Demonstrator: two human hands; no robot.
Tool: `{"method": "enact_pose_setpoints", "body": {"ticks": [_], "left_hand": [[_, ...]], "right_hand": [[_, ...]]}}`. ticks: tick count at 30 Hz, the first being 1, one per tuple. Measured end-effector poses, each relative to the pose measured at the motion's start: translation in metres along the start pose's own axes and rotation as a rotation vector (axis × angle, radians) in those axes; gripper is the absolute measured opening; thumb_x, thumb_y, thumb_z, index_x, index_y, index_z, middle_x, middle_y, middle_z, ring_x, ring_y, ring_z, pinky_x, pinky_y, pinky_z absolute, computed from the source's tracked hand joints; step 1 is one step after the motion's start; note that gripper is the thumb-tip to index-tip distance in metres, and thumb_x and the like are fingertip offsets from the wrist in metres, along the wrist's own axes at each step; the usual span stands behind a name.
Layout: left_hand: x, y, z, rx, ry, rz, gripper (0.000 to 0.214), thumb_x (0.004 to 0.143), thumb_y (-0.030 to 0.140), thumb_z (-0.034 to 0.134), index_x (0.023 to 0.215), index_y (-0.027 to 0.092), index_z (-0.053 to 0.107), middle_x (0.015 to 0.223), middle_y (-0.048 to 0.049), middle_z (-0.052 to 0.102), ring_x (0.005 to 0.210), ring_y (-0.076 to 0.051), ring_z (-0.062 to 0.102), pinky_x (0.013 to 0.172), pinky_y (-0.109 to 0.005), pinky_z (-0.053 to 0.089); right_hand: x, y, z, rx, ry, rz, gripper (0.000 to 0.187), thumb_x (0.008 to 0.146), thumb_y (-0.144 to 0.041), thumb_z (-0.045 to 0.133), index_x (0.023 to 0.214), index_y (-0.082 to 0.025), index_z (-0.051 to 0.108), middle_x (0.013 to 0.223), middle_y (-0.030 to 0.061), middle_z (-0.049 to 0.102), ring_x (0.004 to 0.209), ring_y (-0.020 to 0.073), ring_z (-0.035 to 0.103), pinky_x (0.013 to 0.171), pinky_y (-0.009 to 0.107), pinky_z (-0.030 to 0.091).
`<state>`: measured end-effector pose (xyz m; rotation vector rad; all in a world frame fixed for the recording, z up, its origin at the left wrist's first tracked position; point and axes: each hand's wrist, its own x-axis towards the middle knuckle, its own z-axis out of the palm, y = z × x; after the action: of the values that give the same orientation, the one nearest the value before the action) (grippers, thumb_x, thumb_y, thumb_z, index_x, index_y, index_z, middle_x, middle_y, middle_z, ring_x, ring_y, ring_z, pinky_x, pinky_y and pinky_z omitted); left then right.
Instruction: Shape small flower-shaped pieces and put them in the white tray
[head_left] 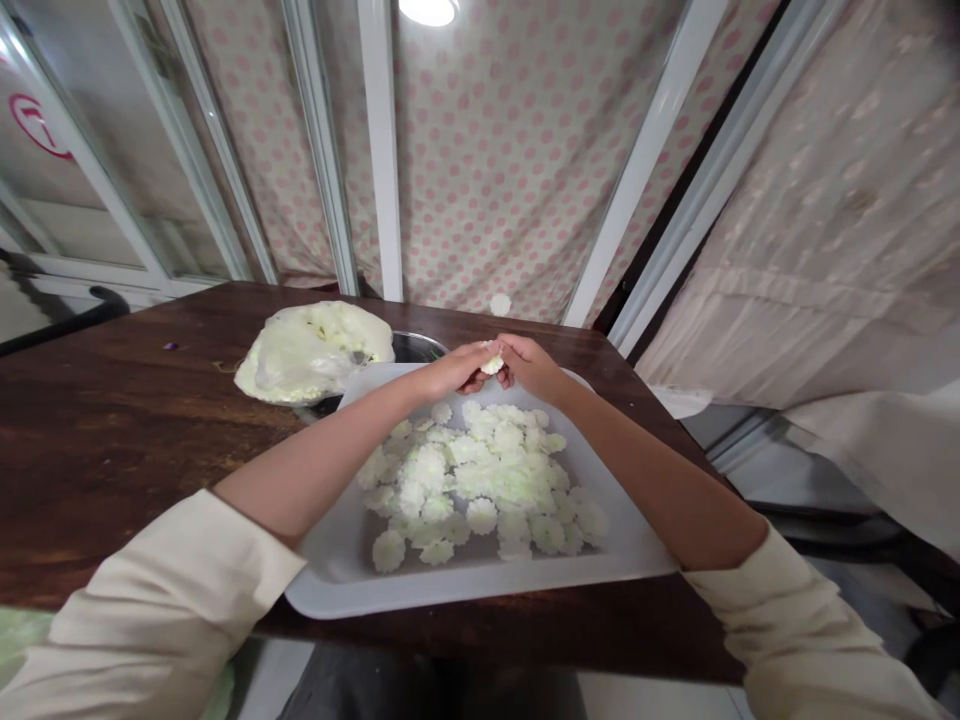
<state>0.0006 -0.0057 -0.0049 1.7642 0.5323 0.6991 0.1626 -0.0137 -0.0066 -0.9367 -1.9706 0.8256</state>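
My left hand [462, 368] and my right hand [529, 362] meet over the far rim of a white plastic tray [480, 596]. Between their closed fingers is a small white scalloped flower piece [492, 365], partly covered by the fingertips. Inside the tray lies a loose pile of similar pale scalloped flower pieces [481, 516], some tinged green at the centre. One more white scalloped piece [500, 304] shows just beyond my hands; whether it rests on the table or hangs in front of the curtain I cannot tell.
A clear plastic bag [315, 345] of pale yellow-green pieces sits left of the tray, on a dark round pan [417, 347]. All stand on a dark wooden table [150, 430]. Behind it hangs a pink-dotted curtain [517, 150] with white frame posts.
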Motion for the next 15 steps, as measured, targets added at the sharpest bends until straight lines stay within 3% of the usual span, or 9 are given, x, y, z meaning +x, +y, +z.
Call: {"method": "enact_pose_setpoints", "body": {"ticks": [2,5,15], "left_hand": [[-0.0002,0.0023,0.0010,-0.015,-0.033,0.003,0.044,0.084,0.053,0.042,0.074,0.012,0.054,0.054,0.0043,0.036,0.041,-0.004,0.028,0.039,-0.019,0.020],[-0.0001,0.0032,0.0005,-0.018,-0.053,0.026,0.040,0.086,0.048,0.042,0.074,0.012,0.054,0.053,0.0051,0.033,0.042,-0.004,0.025,0.040,-0.019,0.019],[-0.0014,0.0035,-0.0015,-0.082,0.018,-0.046,0.030,0.083,0.039,0.047,0.069,0.013,0.051,0.051,0.0027,0.042,0.039,-0.003,0.023,0.039,-0.019,0.018]], "right_hand": [[0.0005,0.0006,-0.0012,-0.006,0.004,0.004,0.047,0.083,-0.061,0.039,0.069,-0.017,0.044,0.051,-0.0030,0.048,0.044,0.0071,0.046,0.044,0.020,0.039],[0.0002,-0.0008,-0.0016,0.011,0.005,0.009,0.048,0.082,-0.063,0.040,0.069,-0.018,0.045,0.052,-0.0023,0.049,0.045,0.0078,0.047,0.045,0.021,0.039],[-0.0016,-0.0009,0.0028,0.103,-0.006,0.060,0.058,0.081,-0.070,0.031,0.062,-0.017,0.045,0.052,-0.0003,0.051,0.045,0.0083,0.047,0.048,0.022,0.041]]}}
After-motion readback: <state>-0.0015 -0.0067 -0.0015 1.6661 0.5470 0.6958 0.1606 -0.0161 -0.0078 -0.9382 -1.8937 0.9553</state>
